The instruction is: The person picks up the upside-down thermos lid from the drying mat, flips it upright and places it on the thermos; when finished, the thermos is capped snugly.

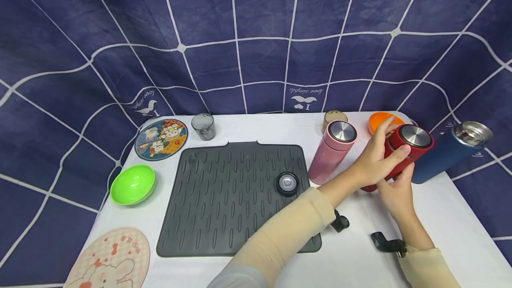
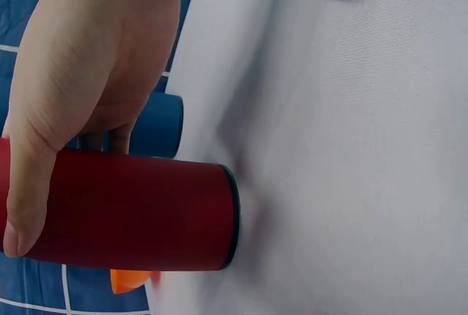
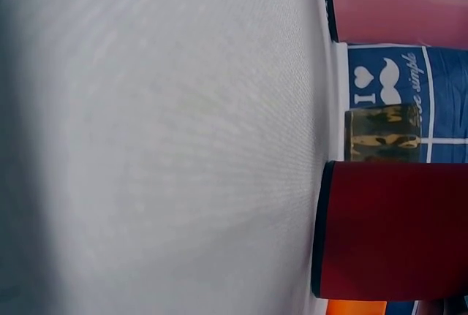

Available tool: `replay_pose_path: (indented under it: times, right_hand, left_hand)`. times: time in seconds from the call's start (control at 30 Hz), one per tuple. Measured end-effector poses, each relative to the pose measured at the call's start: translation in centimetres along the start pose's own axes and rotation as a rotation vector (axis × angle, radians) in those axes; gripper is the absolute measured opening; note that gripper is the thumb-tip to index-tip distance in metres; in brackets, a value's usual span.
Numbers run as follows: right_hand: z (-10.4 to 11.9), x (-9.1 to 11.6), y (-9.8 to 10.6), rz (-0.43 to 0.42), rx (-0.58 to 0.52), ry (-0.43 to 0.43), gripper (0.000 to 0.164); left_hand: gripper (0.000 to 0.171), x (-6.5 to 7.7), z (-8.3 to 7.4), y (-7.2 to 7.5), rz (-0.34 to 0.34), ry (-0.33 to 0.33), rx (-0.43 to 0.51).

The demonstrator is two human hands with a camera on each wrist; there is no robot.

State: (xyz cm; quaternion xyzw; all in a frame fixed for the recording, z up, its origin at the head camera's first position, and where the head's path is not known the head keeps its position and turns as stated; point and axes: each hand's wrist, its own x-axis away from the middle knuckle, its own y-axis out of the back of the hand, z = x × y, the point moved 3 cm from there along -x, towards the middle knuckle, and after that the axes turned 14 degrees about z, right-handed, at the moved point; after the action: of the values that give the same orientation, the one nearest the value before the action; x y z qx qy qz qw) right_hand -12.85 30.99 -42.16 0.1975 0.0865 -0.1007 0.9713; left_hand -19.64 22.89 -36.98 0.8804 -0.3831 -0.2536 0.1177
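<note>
A red thermos (image 1: 394,168) with a steel-topped lid leans at the right of the table. My left hand (image 1: 374,159) grips it near the lid, thumb across the near side. Lower on the body, my right hand (image 1: 400,194) holds it too; the left wrist view shows that thumb laid over the red side. A blue flask (image 1: 444,154), its steel mouth uncovered, stands just to the right. On the left is a pink thermos (image 1: 328,159) with its lid on. In the right wrist view, the red thermos's dark base (image 3: 322,231) is at the white tabletop.
A black round lid (image 1: 287,184) lies on the dark ribbed mat (image 1: 232,203). Behind the thermoses are an amber glass (image 1: 335,117) and an orange bowl (image 1: 380,121). Leftward are a grey glass (image 1: 204,126), a green bowl (image 1: 133,185) and two round printed mats.
</note>
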Motion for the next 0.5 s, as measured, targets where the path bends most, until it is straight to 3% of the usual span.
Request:
replay_pose_path:
  times: [0.1,0.2,0.33,0.5]
  right_hand:
    - [0.1,0.0,0.0,0.013,0.007,0.007,0.075]
    - [0.0,0.0,0.1,0.018,0.0,0.026,0.074]
    - [-1.0,-0.3,0.2,0.014,-0.025,0.04,0.075]
    - [-2.7,-0.7,0.4,0.007,0.015,-0.01,0.079]
  left_hand:
    - [0.073,0.1,0.1,-0.2,-0.054,0.032,0.086]
    - [0.065,0.2,0.1,-0.3,-0.07,0.047,0.02]
    - [0.053,0.4,0.1,-0.3,-0.044,0.009,-0.085]
    - [0.064,0.2,0.0,-0.4,-0.056,0.034,-0.003]
